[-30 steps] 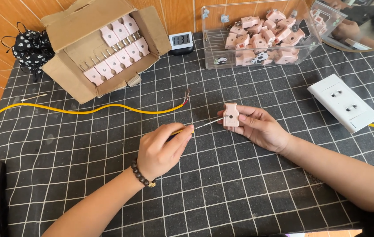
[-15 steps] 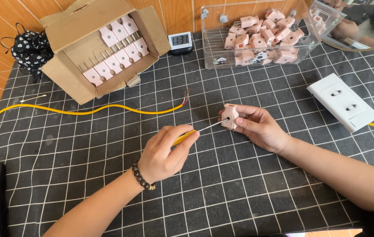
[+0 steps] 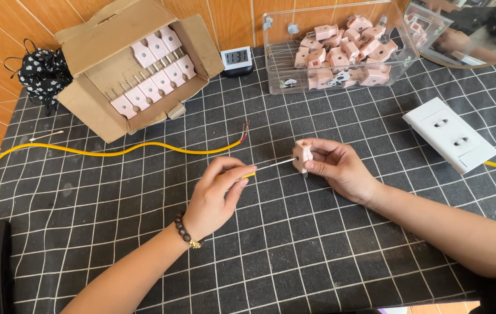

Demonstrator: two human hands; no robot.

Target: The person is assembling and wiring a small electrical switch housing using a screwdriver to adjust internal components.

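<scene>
Two hands meet mid-surface: the left hand has brought its pinched screwdriver tip against the pink plug gripped by the right hand, ready for screw work.

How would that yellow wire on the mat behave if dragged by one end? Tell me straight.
The yellow wire would probably flex and trail: it lies in loose curves across the mat. It looks thin, so likely light. Its bared end shows fine strands that could splay if snagged.
</scene>
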